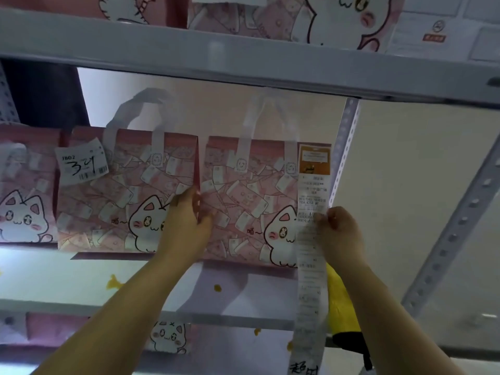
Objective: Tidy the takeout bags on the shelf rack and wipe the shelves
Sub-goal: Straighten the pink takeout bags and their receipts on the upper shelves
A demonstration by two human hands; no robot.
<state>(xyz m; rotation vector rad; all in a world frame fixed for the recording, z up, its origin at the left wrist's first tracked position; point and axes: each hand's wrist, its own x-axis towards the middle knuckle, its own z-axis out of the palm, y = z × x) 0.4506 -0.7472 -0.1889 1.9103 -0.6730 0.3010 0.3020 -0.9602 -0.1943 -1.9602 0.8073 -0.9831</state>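
A warning notice (434, 31) hangs on the tiled wall (481, 36), upper right.

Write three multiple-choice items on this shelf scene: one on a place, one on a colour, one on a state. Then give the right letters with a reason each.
1. Where does the long receipt hang?
A. On the right edge of the rightmost bag
B. On the leftmost bag
C. Flat on the shelf board

2. What colour are the takeout bags?
A. Green
B. Pink
C. Black

3. What is the left hand doing?
A. Hanging free, away from the bags
B. Holding a cloth
C. Gripping the edge where two bags meet

Answers:
1 A: the receipt runs down from the top right corner of the rightmost bag, where the right hand pinches it.
2 B: each bag, such as the middle bag, is pink with a white cat.
3 C: the fingers close on the edge between the middle and rightmost bags.
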